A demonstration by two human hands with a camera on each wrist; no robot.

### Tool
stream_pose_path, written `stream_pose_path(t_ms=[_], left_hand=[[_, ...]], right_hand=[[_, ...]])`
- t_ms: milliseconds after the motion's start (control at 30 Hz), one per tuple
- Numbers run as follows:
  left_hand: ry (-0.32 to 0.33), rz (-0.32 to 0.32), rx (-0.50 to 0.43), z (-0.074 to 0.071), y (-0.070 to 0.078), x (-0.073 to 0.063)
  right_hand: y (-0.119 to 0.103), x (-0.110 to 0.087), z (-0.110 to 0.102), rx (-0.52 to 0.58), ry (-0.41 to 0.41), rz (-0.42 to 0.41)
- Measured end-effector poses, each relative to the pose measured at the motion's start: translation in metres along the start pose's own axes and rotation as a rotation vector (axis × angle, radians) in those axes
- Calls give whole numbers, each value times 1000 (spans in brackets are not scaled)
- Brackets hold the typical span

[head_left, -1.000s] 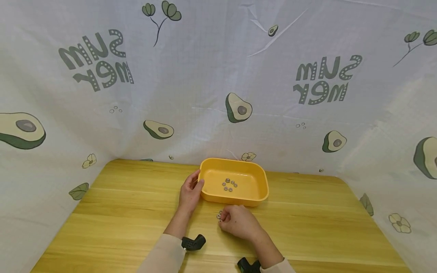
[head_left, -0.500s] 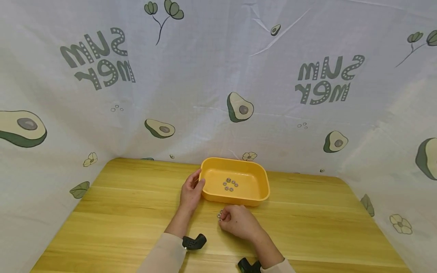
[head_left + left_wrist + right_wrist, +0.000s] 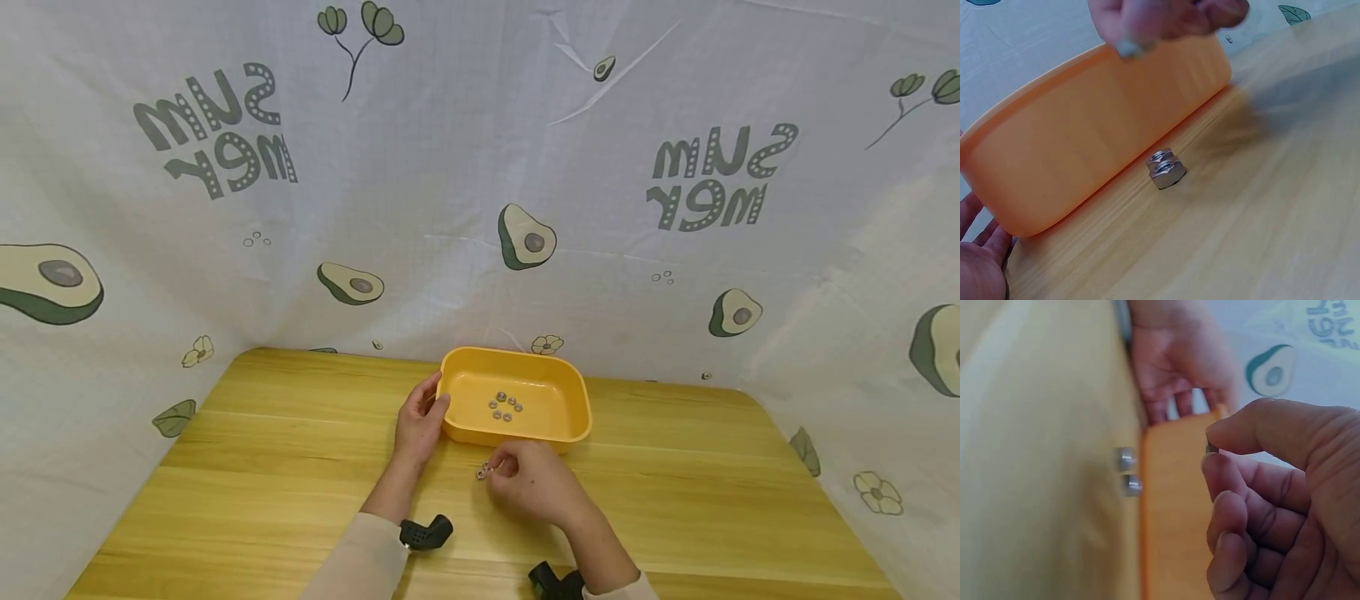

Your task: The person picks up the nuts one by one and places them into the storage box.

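A yellow plastic bin (image 3: 551, 400) stands on the table with several small metal hex nuts (image 3: 501, 397) on its floor. My left hand (image 3: 418, 425) holds the bin's left end, the thumb at the rim and the fingers along the outer wall. Between thumb and index finger, my right hand (image 3: 536, 483) pinches a nut (image 3: 1211, 449), mostly hidden by the fingertips. It is raised off the table in front of the bin. Two nuts (image 3: 1165, 169) lie close together on the table just before the bin's front wall (image 3: 1085, 137).
The wood-grain table (image 3: 300, 467) spreads out to both sides of the bin. A white cloth (image 3: 420, 167) printed with avocados and lettering hangs behind it. Black wrist devices (image 3: 426, 533) sit on both forearms.
My right hand has lifted off the table with a nut between its fingertips and moved slightly right and toward the bin. The left hand and bin stay put.
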State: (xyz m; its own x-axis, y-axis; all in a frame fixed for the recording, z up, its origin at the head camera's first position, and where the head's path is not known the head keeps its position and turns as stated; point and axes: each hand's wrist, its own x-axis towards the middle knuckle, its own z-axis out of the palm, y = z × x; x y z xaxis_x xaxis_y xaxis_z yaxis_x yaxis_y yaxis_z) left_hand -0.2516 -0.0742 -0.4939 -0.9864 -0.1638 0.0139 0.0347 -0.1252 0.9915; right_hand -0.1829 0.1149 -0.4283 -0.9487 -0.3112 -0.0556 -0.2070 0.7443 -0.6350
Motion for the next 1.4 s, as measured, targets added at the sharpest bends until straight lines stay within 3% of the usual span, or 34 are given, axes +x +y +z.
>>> stream_pose_path(t_ms=[267, 433, 800, 1033, 1400], left_hand=[[-4, -2, 11, -1, -1, 1], [-7, -5, 0, -2, -2, 0], [-13, 1, -20, -4, -1, -2], [-16, -3, -1, -3, -2, -1], [-7, -20, -14, 0, 0, 2]], right_hand=[[-4, 2, -20, 7, 179, 81], [0, 13, -32, -38, 220, 118], [21, 53, -48, -156, 175, 92], [32, 74, -45, -196, 99, 150], [44, 86, -40, -241, 40, 203]])
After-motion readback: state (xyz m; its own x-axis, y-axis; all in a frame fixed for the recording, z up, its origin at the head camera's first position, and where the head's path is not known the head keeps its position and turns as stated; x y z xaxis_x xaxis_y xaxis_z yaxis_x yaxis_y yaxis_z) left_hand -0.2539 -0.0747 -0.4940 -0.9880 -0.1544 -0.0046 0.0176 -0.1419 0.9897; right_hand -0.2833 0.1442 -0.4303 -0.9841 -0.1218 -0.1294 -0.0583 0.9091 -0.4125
